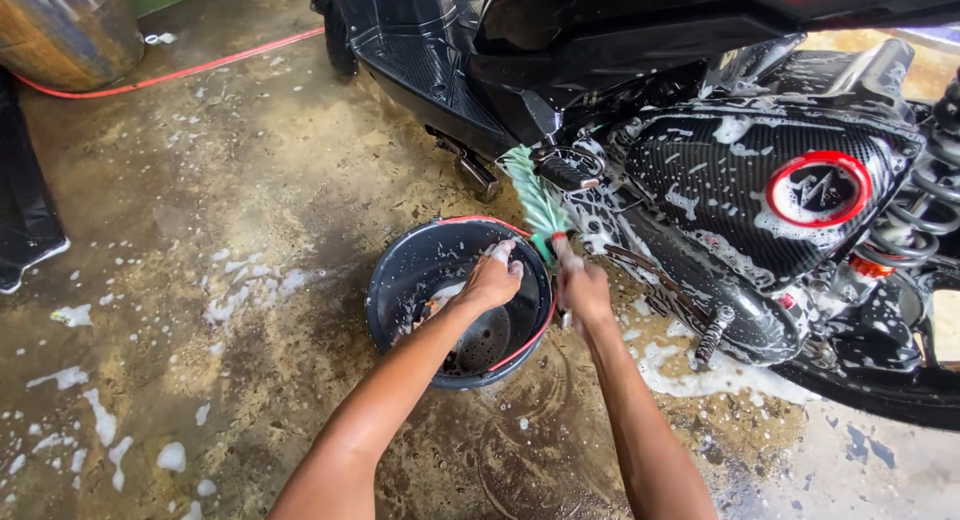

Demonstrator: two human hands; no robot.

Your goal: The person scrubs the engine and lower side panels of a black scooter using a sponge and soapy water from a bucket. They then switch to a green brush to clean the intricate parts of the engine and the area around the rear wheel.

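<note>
My right hand (583, 292) grips the handle of a long green bristle brush (533, 198), whose head points up toward the soapy underside of a black scooter (760, 195). My left hand (492, 280) rests over the rim of a dark bucket (400, 270) with a red handle, fingers curled and foamy; whether it holds anything I cannot tell. Soap suds cover the scooter's black engine cover with a red ring emblem (818, 190). A footpeg (566, 170) juts out beside the brush head.
A red hose (180, 73) runs across the wet concrete floor at the upper left, near a rusty barrel (65, 30). Foam patches dot the floor on the left. The scooter's rear tyre (890, 390) and shock spring (925, 205) stand at the right.
</note>
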